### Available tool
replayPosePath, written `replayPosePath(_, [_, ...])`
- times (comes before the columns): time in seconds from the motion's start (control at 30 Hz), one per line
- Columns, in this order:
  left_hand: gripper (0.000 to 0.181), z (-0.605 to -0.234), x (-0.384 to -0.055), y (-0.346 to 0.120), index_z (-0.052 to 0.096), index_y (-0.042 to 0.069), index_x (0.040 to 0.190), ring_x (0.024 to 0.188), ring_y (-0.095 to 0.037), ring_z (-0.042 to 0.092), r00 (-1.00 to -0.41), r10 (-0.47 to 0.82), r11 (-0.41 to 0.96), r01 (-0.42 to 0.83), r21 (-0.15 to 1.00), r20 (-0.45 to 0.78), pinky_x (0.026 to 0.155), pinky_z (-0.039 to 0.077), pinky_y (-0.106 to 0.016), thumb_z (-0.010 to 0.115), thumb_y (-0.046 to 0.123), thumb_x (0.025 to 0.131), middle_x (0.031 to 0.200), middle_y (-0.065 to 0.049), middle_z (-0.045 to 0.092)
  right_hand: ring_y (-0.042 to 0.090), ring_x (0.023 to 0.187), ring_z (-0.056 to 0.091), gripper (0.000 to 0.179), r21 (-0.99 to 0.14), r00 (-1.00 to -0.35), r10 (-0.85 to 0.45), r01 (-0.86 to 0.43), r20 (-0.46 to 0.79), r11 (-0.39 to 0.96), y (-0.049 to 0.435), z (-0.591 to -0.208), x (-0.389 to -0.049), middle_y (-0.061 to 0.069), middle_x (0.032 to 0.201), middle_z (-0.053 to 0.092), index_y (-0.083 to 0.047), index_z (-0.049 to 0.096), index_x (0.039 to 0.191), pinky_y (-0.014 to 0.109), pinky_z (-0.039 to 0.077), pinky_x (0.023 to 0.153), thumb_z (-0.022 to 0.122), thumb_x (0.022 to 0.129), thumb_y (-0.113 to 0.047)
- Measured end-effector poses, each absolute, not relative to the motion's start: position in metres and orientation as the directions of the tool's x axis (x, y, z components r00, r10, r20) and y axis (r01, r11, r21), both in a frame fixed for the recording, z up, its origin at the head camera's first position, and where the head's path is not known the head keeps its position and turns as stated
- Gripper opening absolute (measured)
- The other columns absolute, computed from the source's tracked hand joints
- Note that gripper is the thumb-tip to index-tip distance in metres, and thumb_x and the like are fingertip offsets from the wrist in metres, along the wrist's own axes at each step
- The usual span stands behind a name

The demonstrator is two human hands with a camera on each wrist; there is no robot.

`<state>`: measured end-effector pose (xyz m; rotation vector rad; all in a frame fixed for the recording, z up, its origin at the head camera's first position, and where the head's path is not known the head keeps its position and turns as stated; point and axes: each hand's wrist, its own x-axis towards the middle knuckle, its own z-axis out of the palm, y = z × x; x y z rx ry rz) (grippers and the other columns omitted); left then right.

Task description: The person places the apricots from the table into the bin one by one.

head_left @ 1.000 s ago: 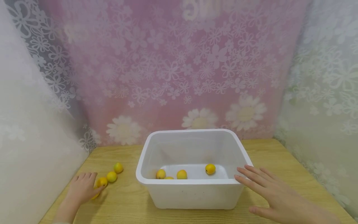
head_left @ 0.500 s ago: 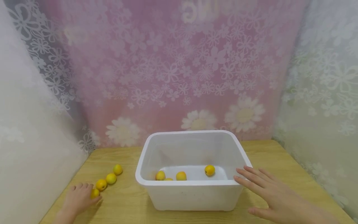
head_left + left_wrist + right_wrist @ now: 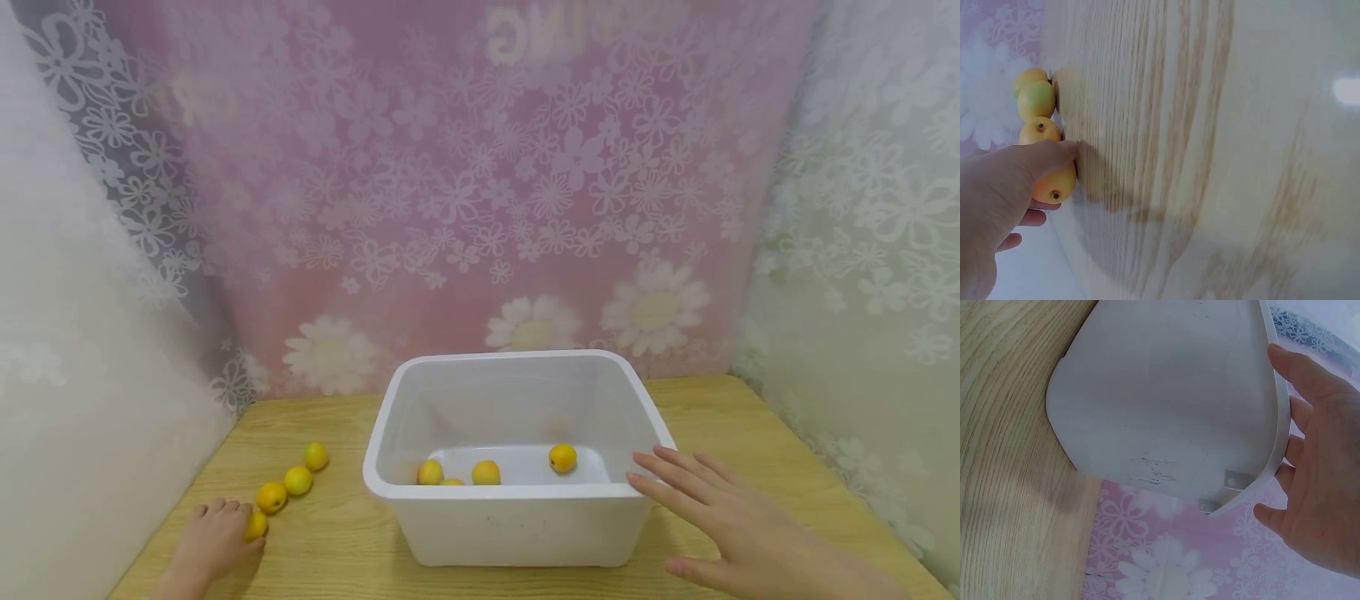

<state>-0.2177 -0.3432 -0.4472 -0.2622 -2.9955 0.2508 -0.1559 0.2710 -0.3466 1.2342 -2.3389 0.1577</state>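
My left hand is low at the table's left side. It holds a small yellow fruit with a dark stem spot, thumb on one side and fingers behind. Three similar fruits run diagonally away from it: an orange-yellow one, a greener one and another at the far end. A white plastic tub stands mid-table with several yellow fruits inside, one apart at the right. My right hand is spread, its fingertips at the tub's right front rim.
The wood-grain table ends at a pink flowered backdrop. Pale patterned sheets hang on the left and right sides. The tub's front wall hides part of its floor.
My left hand has drawn back toward the near left, off the orange-yellow fruit, and has taken hold of the nearest fruit. My right hand stays at the tub rim.
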Motion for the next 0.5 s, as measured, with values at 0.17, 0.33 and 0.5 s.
replayPosePath(0.17, [0.041,-0.4444,-0.2165,-0.3427,0.06,0.001,0.089,0.082,-0.033,0.056,-0.974,0.181,0.972,0.156,-0.175,0.136,0.072,0.043,-0.051,0.072,0.038,0.074,0.085,-0.009,0.06,0.015,0.138,0.015,0.076,0.113,-0.497,-0.742,-0.793,0.449,0.599,0.2708,-0.345,-0.154,0.003,0.148,0.03,-0.009,0.038,0.141,0.024,0.0,0.111,0.066,0.081,-0.046])
replayPosePath(0.33, [0.045,-0.4408,-0.216,-0.3421,0.06,0.001,0.09,0.08,-0.033,0.057,-0.964,0.187,0.972,0.154,-0.176,0.188,0.07,0.044,-0.051,0.073,0.04,0.072,0.083,-0.01,0.06,0.015,0.138,0.016,0.076,0.117,-0.491,-0.744,-0.795,0.454,0.596,0.2712,-0.3455,-0.1546,0.004,0.148,0.03,-0.009,0.038,0.141,0.024,0.0,0.111,0.066,0.081,-0.047])
replayPosePath(0.5, [0.042,-0.4368,-0.218,-0.3405,0.061,0.003,0.088,0.079,-0.033,0.058,-0.944,0.216,0.968,0.173,-0.182,0.251,0.069,0.044,-0.051,0.074,0.039,0.07,0.083,-0.009,0.061,0.016,0.138,0.016,0.077,0.126,-0.485,-0.747,-0.795,0.454,0.593,0.2715,-0.3459,-0.1552,0.004,0.148,0.03,-0.008,0.037,0.141,0.025,0.001,0.111,0.065,0.081,-0.048])
